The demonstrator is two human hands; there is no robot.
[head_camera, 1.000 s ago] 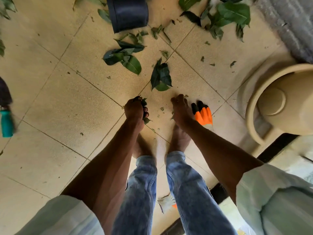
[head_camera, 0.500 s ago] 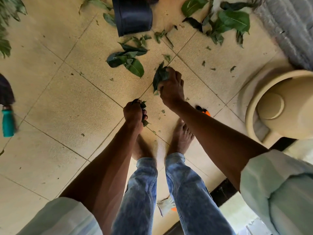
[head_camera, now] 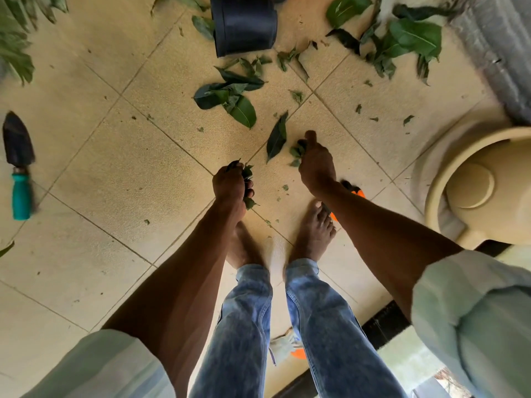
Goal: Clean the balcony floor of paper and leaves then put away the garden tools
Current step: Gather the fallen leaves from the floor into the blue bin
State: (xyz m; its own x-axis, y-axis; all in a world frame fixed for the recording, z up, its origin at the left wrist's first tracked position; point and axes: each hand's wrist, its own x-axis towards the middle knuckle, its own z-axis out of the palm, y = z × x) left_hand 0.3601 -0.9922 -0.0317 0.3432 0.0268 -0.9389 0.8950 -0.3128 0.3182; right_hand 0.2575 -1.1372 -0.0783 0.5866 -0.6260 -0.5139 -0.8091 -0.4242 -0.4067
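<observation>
Bent over the beige tiled balcony floor point(head_camera: 120, 173), my left hand point(head_camera: 231, 186) clenched on torn green leaves, my right hand point(head_camera: 316, 165) pinching leaf scraps point(head_camera: 297, 152) beside a long dark-green leaf point(head_camera: 277, 137), which I judge best gathered by its stem.

My view shows a pale beige tile floor point(head_camera: 120, 179) crossed by thin darker grout lines. The scattered leaves point(head_camera: 230, 96) on it are dark to mid green. The trowel point(head_camera: 18, 165) has a black blade and a teal handle. The pot point(head_camera: 244, 24) is black, the tub point(head_camera: 485, 185) cream. I see bright orange with black tips on the glove point(head_camera: 355, 191). The jeans point(head_camera: 330, 326) are faded, mottled blue, and the sleeves point(head_camera: 474, 317) pale mint green with faint stripes.
</observation>
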